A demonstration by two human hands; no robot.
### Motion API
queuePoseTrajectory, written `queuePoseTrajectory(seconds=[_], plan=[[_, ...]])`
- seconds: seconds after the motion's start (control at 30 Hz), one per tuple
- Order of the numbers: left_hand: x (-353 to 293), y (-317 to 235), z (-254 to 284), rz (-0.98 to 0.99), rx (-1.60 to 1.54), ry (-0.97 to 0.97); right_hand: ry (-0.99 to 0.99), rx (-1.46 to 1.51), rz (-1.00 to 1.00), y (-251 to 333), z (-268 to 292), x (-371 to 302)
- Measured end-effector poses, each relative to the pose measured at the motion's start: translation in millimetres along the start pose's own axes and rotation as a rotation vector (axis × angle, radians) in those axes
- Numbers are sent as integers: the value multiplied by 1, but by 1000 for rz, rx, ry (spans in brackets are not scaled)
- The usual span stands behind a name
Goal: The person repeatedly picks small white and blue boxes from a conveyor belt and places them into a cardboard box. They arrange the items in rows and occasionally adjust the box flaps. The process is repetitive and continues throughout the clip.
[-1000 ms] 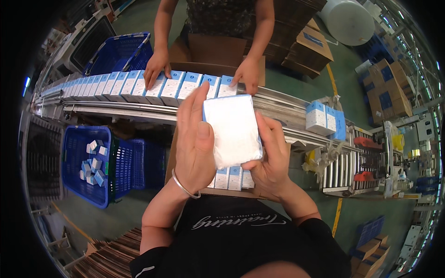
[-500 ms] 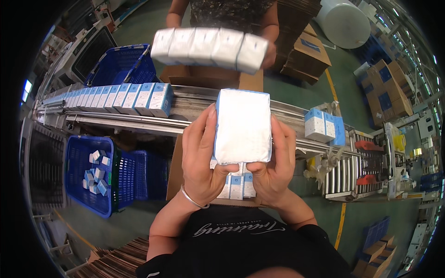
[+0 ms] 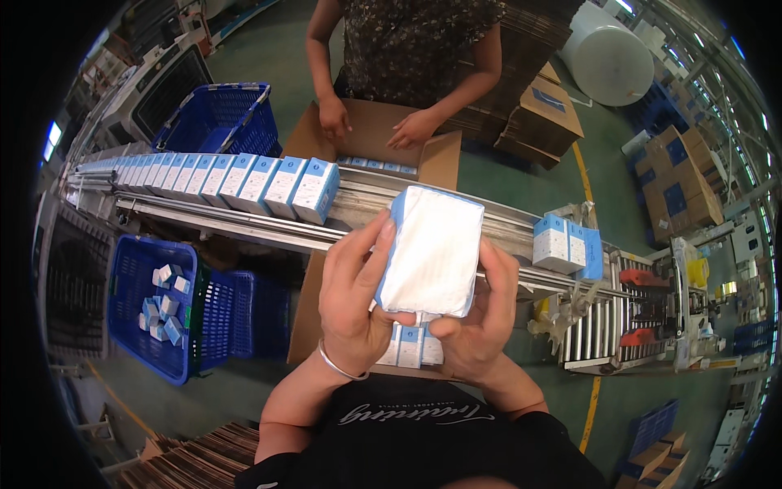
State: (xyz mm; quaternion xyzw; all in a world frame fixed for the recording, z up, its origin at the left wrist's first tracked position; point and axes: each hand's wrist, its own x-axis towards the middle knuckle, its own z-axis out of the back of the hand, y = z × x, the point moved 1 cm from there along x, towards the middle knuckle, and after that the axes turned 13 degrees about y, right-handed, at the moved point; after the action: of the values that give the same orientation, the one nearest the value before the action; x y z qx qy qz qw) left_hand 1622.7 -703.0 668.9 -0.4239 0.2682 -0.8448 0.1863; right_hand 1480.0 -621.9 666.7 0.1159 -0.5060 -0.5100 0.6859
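Note:
Between both hands I hold a tissue pack, its plain white face up and blue wrap showing along its edges. My left hand presses its left side, thumb at the near edge. My right hand grips the right side in the same way. The pack is tilted slightly, and whether more packs are under it I cannot tell. Below it, white-and-blue packs stand in an open carton in front of me, partly hidden by my hands and arms.
A conveyor crosses ahead, with a row of packs at left and a few packs at right. Opposite, a person's hands are over another carton with packs inside. Blue baskets stand at left.
The co-worker's row of packs has gone down into the far carton, and their hands are now free. The conveyor row has moved right. My held pack has tilted and come slightly nearer.

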Motion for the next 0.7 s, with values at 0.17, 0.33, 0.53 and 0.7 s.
queuePoseTrajectory(seconds=[0.17, 0.33, 0.53, 0.7], plan=[[12, 9, 24, -59, -486, 243, 174, -88, 86, -7, 35, 36], [6, 7, 16, 40, -716, 130, 132, 131, 28, -12, 16, 24], [-2, -15, 0, 59, -743, -46, 6, -212, 299, 4, -4, 26], [4, -35, 17, 106, -703, -171, 2, -256, 300, 23, -16, 28]])
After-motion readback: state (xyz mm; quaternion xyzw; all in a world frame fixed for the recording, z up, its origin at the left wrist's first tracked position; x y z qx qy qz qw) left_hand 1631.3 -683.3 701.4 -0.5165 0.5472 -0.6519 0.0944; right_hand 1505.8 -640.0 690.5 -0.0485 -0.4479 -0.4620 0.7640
